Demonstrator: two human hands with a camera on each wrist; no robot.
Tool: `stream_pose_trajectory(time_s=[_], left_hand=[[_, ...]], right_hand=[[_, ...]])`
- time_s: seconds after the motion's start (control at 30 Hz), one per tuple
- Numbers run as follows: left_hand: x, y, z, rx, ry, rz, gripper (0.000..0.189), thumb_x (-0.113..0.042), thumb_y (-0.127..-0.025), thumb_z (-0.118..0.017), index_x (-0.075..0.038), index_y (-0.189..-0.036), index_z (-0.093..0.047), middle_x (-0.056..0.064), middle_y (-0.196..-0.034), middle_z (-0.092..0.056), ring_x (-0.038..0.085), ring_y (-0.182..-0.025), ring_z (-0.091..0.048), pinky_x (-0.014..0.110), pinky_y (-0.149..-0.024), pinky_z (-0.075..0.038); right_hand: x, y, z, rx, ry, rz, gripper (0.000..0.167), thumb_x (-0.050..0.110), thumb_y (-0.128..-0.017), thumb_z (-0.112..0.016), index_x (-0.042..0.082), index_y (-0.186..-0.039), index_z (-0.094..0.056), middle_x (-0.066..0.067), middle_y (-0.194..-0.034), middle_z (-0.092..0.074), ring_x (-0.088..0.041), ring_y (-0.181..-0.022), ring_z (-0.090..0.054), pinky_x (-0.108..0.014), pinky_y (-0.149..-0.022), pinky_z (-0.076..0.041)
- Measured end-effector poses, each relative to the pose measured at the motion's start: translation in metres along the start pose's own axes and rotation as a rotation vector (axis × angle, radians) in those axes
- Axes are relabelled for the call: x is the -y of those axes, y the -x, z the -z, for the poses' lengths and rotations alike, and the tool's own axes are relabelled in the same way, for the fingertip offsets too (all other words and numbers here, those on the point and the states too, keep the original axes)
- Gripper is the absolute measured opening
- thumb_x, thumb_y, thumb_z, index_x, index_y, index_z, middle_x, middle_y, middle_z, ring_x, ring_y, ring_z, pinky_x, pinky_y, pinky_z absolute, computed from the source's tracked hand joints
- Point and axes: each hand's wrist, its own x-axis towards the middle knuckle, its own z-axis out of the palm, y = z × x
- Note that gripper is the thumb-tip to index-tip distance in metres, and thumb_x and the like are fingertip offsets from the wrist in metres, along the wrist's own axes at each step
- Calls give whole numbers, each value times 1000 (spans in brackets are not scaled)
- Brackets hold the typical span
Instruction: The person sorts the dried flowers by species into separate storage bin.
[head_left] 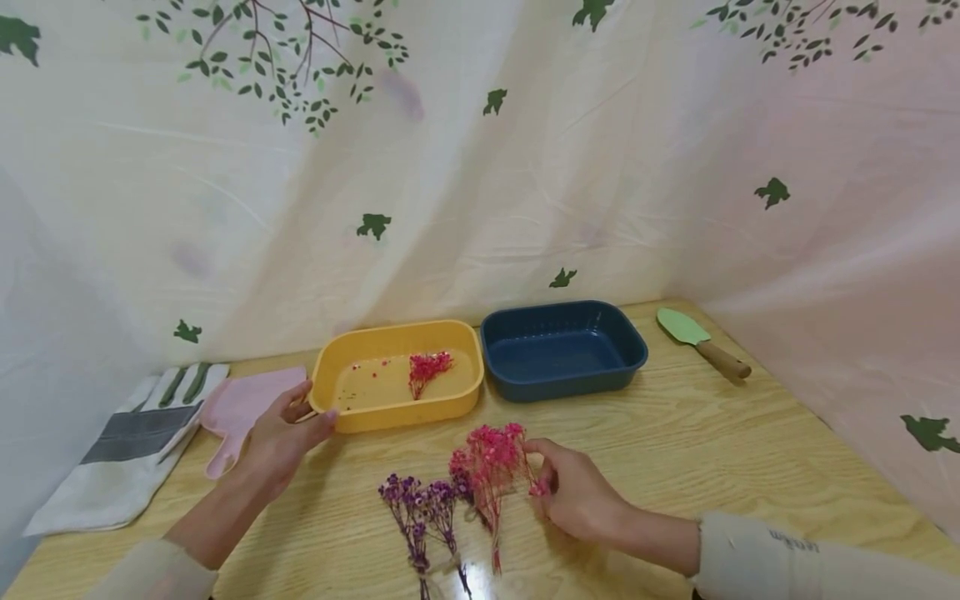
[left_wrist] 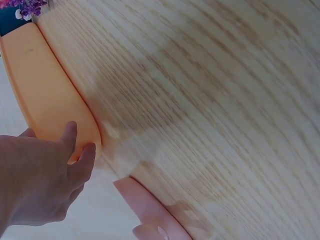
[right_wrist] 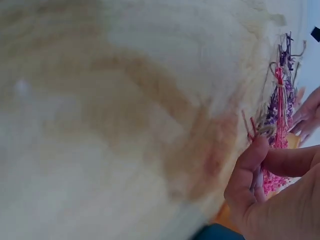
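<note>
At the left end of a yellow tray (head_left: 397, 414), my left hand (head_left: 283, 437) grips the corner, thumb on the front wall and fingers at the end. The left wrist view shows that hand (left_wrist: 47, 175) against the tray's rounded end (left_wrist: 65, 95). Inside the tray lies a small pink dried-flower sprig (head_left: 427, 371) among loose bits. My right hand (head_left: 581, 492) pinches a bunch of pink dried flowers by its stems (right_wrist: 251, 129), partly hidden by the fingers. Beside it are another pink bunch (head_left: 491, 454) and purple dried-flower bunches (head_left: 408, 504), tied with twine.
A dark blue tray (head_left: 566, 387) stands right of the yellow one. Farther right lies a green trowel (head_left: 701, 342) with a wooden handle. To the left are a pink dustpan-like piece (head_left: 247, 400) and striped gloves or cloth (head_left: 138, 450). A leaf-patterned curtain (head_left: 480, 192) hangs behind the table.
</note>
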Motion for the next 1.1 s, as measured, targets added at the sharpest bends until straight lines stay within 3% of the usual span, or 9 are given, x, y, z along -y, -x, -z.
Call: stream_pose_trajectory(time_s=[0.17,0.47,0.7,0.83,0.93,1.1], left_hand=[[0,0,0,0,12,-3,83,-11,-93,-63,-7,-155,-7,30,-151,-24,38,-131,-41,29,-92,-52],[1,-1,0,2,28,-2,84,-10,-93,-63,-8,-155,-6,29,-152,-22,38,-132,-40,30,-92,-51],[-1,0,0,-1,19,-3,84,-10,-93,-64,-8,-155,-6,30,-152,-22,38,-131,-40,29,-91,-52],[-2,0,0,2,17,2,85,-11,-93,-64,-7,-155,-6,30,-153,-20,39,-132,-40,31,-92,-51],[-2,0,-1,9,22,6,85,-10,-93,-63,-8,-155,-5,29,-153,-20,39,-132,-39,34,-95,-49],[-1,0,-1,13,21,12,85,-10,-94,-63,-9,-155,-5,29,-153,-19,39,-132,-39,35,-95,-48]], right_hand=[[6,2,3,-37,80,97,64,-17,-75,-61,0,-135,-48,4,-73,-53,-5,-58,-46,-20,-57,-44],[14,3,0,0,-138,7,58,-17,-75,-63,-11,-131,-47,-3,-77,-51,-12,-62,-47,-20,-50,-43],[21,4,3,-79,-119,78,53,-14,-80,-64,-5,-131,-51,-2,-80,-51,-11,-69,-49,-19,-48,-41],[24,7,2,-66,-118,100,52,-14,-82,-64,-3,-132,-51,-2,-81,-51,-10,-69,-49,-18,-44,-40],[22,7,2,-47,-46,105,50,-12,-83,-62,-3,-131,-52,1,-77,-52,-7,-66,-49,-19,-46,-41],[9,5,6,-12,248,129,48,-10,-80,-62,-1,-127,-57,5,-71,-52,-6,-61,-46,-23,-53,-42]])
